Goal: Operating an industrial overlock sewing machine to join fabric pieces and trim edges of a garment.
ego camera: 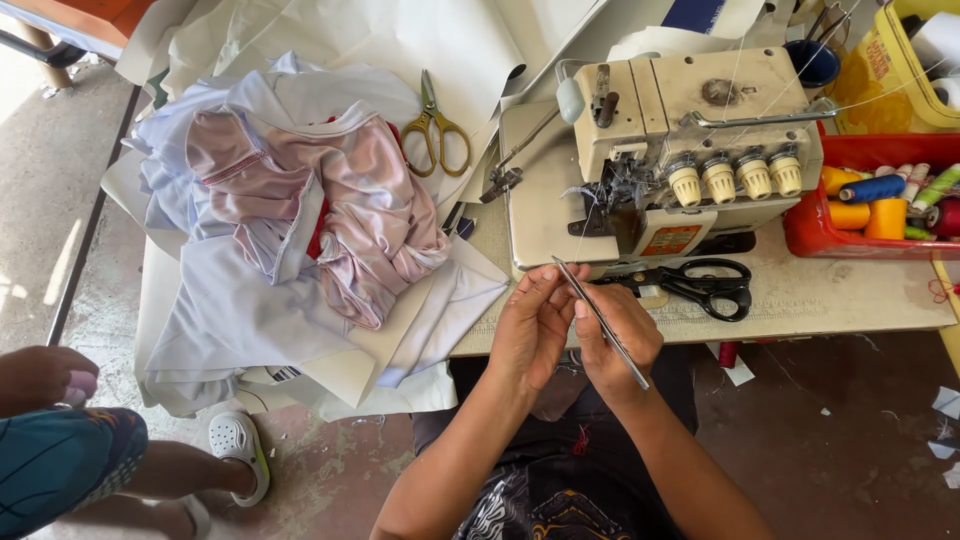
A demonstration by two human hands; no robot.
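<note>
While I sit at the sewing table (pixel 820 300), my left hand (pixel 530 330) and right hand (pixel 620 335) meet in front of the overlock machine (pixel 660 150), the right closed around long thin tweezers (pixel 602 322), the left pinching at their upper tip.

Any thread between my fingers is too fine to see. One slip could jab the tweezer point into my left fingertips, or drop a fine thread. I count two pairs of scissors, gold-handled scissors (pixel 436 130) and black-handled scissors (pixel 705 285), four tension knobs (pixel 735 178), one red tray of thread spools (pixel 880 210), and one pile of pale fabric (pixel 310 220). Another person's sandalled foot (pixel 238 450) stands left.
</note>
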